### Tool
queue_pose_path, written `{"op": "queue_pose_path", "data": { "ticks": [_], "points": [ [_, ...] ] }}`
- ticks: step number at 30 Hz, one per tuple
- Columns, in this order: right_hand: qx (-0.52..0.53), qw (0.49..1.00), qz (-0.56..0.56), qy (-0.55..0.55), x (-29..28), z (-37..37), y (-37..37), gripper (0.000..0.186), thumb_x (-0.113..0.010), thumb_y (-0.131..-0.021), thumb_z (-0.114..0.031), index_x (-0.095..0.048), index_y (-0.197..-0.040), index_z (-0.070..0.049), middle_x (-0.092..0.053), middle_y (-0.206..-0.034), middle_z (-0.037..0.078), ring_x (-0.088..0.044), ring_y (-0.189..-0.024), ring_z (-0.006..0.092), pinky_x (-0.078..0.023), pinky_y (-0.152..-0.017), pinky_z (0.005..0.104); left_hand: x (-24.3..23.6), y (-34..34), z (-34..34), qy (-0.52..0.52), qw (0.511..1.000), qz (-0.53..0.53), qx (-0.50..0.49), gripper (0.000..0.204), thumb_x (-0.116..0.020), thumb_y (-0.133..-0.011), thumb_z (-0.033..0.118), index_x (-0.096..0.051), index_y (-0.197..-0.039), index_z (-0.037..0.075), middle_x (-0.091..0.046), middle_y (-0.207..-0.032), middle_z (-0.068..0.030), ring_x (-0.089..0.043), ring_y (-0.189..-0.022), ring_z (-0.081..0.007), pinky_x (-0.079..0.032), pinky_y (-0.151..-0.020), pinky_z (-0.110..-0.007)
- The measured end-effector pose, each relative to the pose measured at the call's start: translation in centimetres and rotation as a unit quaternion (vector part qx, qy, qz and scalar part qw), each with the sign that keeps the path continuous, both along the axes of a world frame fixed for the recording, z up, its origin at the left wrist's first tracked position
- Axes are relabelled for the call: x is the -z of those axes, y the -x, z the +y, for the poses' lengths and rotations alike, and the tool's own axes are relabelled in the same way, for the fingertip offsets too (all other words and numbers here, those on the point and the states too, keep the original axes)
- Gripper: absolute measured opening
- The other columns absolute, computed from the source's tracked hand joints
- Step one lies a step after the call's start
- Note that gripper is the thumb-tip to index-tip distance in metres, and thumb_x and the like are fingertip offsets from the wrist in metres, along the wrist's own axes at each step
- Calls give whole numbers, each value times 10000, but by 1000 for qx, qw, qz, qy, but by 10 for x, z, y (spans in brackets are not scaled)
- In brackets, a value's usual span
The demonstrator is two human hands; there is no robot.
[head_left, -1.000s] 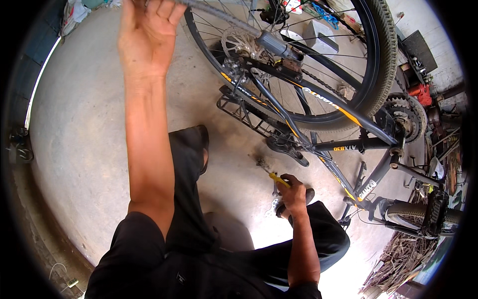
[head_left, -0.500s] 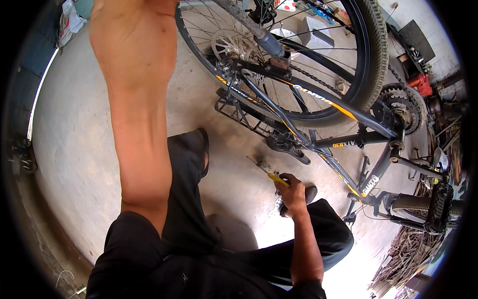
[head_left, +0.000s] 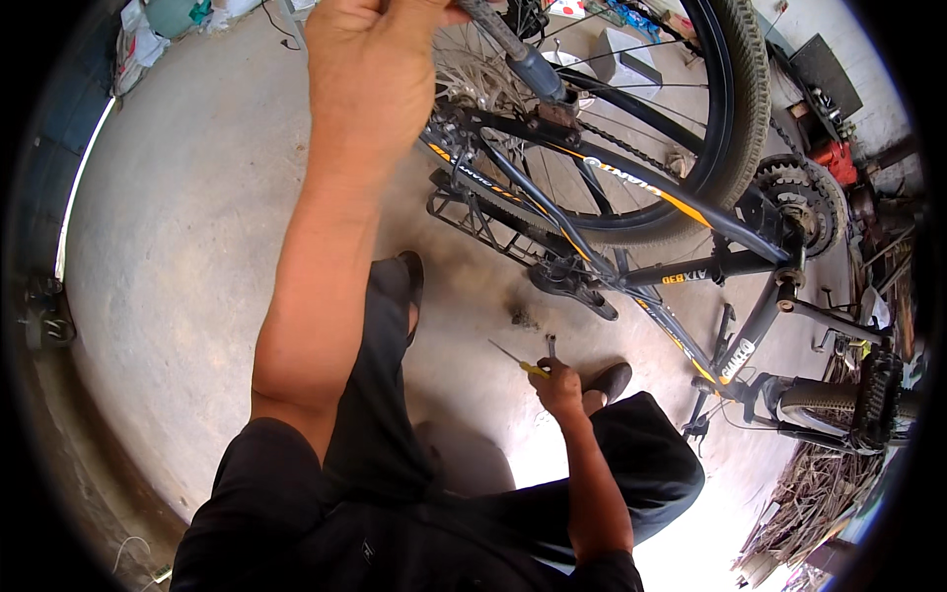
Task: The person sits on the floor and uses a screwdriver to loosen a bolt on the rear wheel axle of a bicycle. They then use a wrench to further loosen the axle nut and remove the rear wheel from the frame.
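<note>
My left hand (head_left: 370, 69) is at the top, its fingers curled on a grey rod (head_left: 498, 30) with a dark cylindrical lower end (head_left: 538, 74), which meets a rusty fitting (head_left: 552, 118) above the bicycle frame (head_left: 681, 207). My right hand (head_left: 559, 393) grips a screwdriver with a yellow handle (head_left: 535, 369), its thin shaft angled up-left over the floor. Just beyond that hand a small metal tool (head_left: 551, 345) shows, partly hidden. The bicycle lies across the right half, with its tyre (head_left: 750, 89), brake disc (head_left: 464, 74), chainring (head_left: 799, 197) and black pedal (head_left: 868, 395).
My sandalled feet (head_left: 607, 383) are below the bicycle on the concrete floor (head_left: 168, 247). Along the right wall are metal clutter with a red piece (head_left: 838, 161) and a pile of sticks (head_left: 799, 503). White bags (head_left: 138, 54) lie at the back left; a grey block (head_left: 621, 64) sits behind the wheel.
My left hand and arm have swung right with the rod still held. My right hand has shifted down and left, and the screwdriver now points more leftward.
</note>
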State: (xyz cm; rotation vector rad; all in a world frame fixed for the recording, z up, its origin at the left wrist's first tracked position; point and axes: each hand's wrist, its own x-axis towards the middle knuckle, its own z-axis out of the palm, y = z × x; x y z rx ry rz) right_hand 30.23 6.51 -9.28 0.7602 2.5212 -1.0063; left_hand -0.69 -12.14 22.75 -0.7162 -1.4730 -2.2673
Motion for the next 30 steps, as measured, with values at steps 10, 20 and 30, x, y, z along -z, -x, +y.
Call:
{"op": "queue_pose_path", "data": {
  "ticks": [10,20,30],
  "points": [
    [-16,993,-96,65,31,-37,-16,360,-746,-827,-282,-735,-1105,-53,-744,-951,225,-724,-924,388,-560,-825,480,9,9,11,38,995,22,-88,307,-579,-1075,291,-651,-1109,-6,-726,-921,-120,-721,-809,-196,-580,-707,-286],
    [40,993,-63,92,48,-24,-20,406,-756,-822,-299,-722,-1145,-55,-752,-992,203,-721,-947,388,-560,-842,476,12,15,10,62,981,69,-169,262,-494,-1101,214,-577,-1106,-35,-742,-959,-191,-771,-837,-279,-632,-714,-316],
    [45,991,-67,107,47,-17,-24,405,-757,-841,-290,-715,-1167,-53,-755,-994,210,-727,-942,387,-567,-832,453,20,21,13,35,975,-10,-218,288,-462,-1108,212,-547,-1082,-62,-724,-948,-214,-765,-828,-298,-646,-714,-340]
  ]
}}
